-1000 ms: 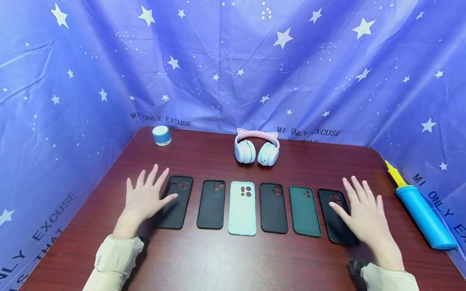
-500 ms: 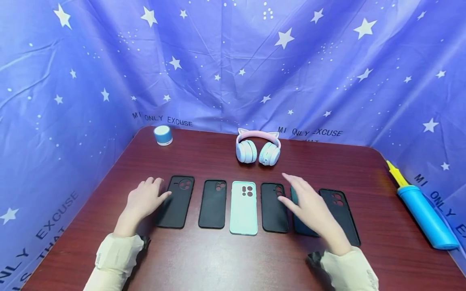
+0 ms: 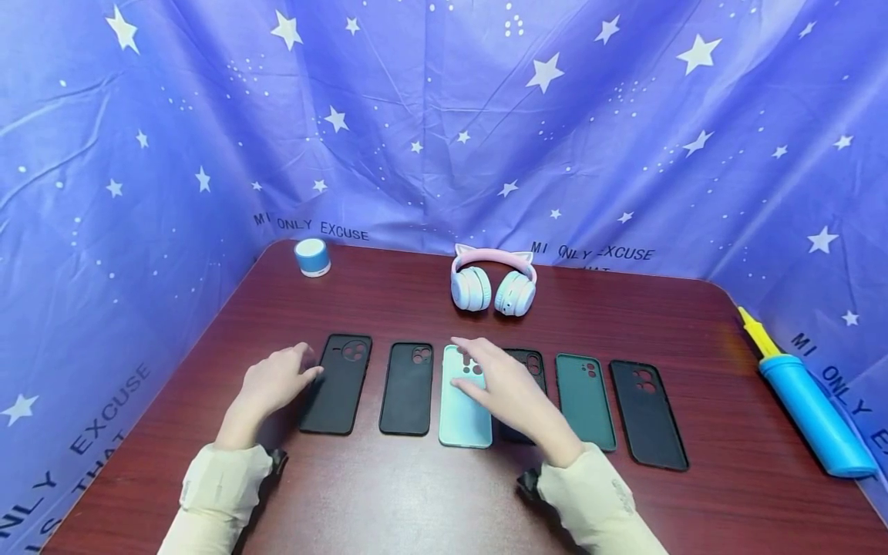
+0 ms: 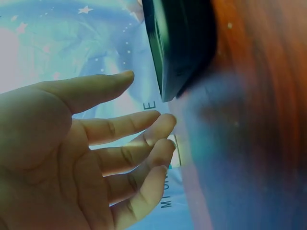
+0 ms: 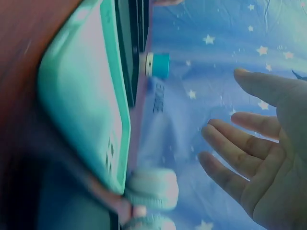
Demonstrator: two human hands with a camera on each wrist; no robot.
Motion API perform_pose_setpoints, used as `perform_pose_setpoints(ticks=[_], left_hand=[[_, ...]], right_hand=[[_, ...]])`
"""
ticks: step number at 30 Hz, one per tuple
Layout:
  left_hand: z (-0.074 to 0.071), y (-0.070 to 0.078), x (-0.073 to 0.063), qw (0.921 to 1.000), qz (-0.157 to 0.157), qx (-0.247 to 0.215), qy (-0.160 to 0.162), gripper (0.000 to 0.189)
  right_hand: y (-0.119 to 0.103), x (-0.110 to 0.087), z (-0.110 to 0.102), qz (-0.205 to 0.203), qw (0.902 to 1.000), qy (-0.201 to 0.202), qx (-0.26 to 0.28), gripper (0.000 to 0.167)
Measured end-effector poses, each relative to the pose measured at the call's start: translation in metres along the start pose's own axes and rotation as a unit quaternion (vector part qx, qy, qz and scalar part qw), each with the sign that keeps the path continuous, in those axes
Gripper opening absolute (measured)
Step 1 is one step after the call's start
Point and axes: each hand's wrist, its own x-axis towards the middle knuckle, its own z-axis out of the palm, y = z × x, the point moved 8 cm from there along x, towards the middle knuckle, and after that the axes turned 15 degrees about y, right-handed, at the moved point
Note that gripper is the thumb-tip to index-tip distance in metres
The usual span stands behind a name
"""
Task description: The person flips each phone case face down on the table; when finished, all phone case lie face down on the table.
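Observation:
Several phone cases lie in a row on the table. My left hand [image 3: 274, 381] hovers beside the leftmost black phone case [image 3: 336, 397], its fingers loosely bent and holding nothing; in the left wrist view its fingertips are apart from that case's edge [image 4: 184, 43]. Over the upper part of the mint phone case [image 3: 465, 420] is my right hand [image 3: 509, 385], fingers extended and nothing in them. The right wrist view shows a gap between it and the mint case. Behind my right hand, a black phone case [image 3: 520, 358] is partly hidden.
Another black case [image 3: 407, 397] lies left of the mint one; a green case [image 3: 586, 401] and a black case [image 3: 648, 416] lie to the right. Cat-ear headphones [image 3: 494, 281] and a blue-white cylinder [image 3: 312, 258] stand at the back. A blue hand pump [image 3: 812, 412] lies at the right edge.
My right hand has swept left from the rightmost black case, past the green one, to over the mint case. My left hand's spread fingers have drawn in beside the leftmost case.

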Motion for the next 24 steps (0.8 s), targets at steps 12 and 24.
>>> perform_pose_setpoints(ticks=[12, 24], left_hand=[[0.003, -0.004, 0.0, 0.9998, -0.007, -0.003, -0.017, 0.033], [0.004, -0.005, -0.001, 0.9996, -0.002, -0.01, -0.026, 0.029]], right_hand=[[-0.037, 0.019, 0.053, 0.018, 0.9917, -0.059, 0.112, 0.052], [-0.055, 0.028, 0.102, 0.043, 0.9869, -0.075, 0.136, 0.045]])
